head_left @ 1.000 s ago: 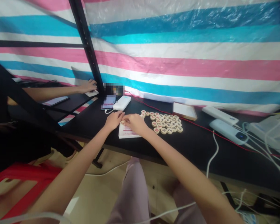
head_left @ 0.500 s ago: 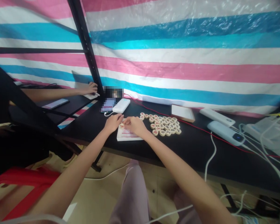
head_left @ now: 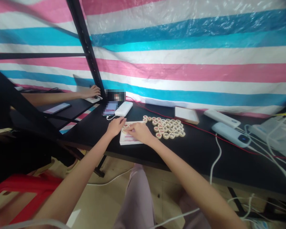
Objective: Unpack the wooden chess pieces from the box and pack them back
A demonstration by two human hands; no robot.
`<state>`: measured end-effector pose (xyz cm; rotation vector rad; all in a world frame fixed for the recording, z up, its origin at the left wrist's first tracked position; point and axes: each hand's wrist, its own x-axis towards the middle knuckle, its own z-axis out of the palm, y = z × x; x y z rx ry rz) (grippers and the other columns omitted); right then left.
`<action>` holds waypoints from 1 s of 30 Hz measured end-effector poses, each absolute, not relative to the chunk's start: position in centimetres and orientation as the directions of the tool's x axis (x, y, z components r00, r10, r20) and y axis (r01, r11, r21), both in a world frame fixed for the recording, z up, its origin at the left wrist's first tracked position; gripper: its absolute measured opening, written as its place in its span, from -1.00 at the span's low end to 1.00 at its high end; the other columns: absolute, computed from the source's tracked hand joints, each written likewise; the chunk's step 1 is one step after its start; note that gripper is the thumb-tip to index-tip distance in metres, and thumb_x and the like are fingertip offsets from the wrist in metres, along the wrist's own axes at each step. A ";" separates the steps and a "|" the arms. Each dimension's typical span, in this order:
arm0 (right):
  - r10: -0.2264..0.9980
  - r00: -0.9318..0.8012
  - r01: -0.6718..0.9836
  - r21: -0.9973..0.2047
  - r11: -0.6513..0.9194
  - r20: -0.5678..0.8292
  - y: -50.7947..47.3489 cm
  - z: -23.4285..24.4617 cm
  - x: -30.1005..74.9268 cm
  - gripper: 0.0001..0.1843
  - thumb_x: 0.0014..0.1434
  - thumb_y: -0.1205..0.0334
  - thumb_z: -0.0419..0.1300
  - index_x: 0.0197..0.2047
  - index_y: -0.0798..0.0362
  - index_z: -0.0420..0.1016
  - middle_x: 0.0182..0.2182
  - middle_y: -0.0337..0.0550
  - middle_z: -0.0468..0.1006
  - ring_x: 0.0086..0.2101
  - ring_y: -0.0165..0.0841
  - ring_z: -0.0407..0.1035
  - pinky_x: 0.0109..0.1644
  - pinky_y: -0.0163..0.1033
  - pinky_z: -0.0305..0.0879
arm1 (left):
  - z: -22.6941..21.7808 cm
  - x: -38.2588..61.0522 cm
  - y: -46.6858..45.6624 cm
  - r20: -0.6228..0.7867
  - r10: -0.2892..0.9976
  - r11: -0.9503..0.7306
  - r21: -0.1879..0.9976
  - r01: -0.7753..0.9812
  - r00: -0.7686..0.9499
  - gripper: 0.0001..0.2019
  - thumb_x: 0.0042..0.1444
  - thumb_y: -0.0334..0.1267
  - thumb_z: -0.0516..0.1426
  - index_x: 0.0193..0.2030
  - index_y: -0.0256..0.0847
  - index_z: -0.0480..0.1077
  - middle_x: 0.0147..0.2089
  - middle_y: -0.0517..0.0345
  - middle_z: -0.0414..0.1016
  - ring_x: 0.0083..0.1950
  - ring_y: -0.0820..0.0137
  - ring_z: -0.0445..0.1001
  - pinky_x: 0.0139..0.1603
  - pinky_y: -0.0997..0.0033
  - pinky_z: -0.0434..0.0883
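A shallow white box (head_left: 131,142) with pink lines inside lies at the front of the black table. My left hand (head_left: 116,127) curls against the box's left edge, its fingers at the upper left corner. Over the box, my right hand (head_left: 140,131) has its fingertips together on a round xiangqi piece, largely hidden by the fingers. Another xiangqi piece (head_left: 125,126) with red marking sits in the upper left of the box. To the right, many loose xiangqi pieces (head_left: 169,128), with red or dark characters, stand face up in rough rows.
Behind the hands lie a white power bank (head_left: 124,109) and a partly blurred phone (head_left: 110,108). An open box lid (head_left: 187,115) rests behind the pieces. Power banks (head_left: 231,135) and tangled cables fill the right. Another person's hand (head_left: 91,91) is at the left, beyond a black post.
My right hand has lowered slightly and its fingers are flatter over the box. More of the pieces at the box's upper left shows. My left hand stays at the edge.
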<state>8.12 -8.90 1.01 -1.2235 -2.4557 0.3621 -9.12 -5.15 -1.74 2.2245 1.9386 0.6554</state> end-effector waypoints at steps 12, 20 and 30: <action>0.837 -0.434 0.850 -0.158 0.503 0.333 -4.6 2.2 13.9 -0.69 0.23 0.29 0.04 -0.02 -0.10 0.49 -0.09 -0.12 0.47 -0.07 -0.25 0.26 -0.08 -0.17 0.08 | -1.5 -9.4 -5.1 0.209 0.975 -0.153 0.420 0.895 0.068 -0.63 0.21 -0.03 -0.15 -0.37 -0.14 0.36 -0.36 0.12 0.48 -0.25 0.27 0.42 -0.37 0.43 0.13; 0.780 -0.538 0.821 -0.009 0.571 0.320 -3.8 0.2 15.3 -0.87 0.11 0.19 0.24 -0.26 0.01 0.53 -0.12 -0.10 0.44 -0.06 -0.26 0.21 -0.11 -0.20 0.05 | -1.4 -9.4 -5.2 0.192 0.979 -0.144 0.437 0.888 0.064 -0.62 0.21 0.00 -0.16 -0.38 -0.14 0.34 -0.37 0.13 0.47 -0.24 0.28 0.42 -0.35 0.42 0.15; 0.776 -0.534 0.818 -0.025 0.574 0.335 -4.1 0.1 14.6 -0.90 0.18 0.32 0.10 -0.29 0.07 0.45 -0.23 -0.07 0.53 -0.12 -0.26 0.27 -0.15 -0.21 0.04 | -1.1 -9.4 -5.3 0.182 0.982 -0.127 0.445 0.887 0.049 -0.63 0.19 0.03 -0.13 -0.42 -0.15 0.32 -0.43 0.19 0.42 -0.31 0.32 0.39 -0.37 0.44 0.14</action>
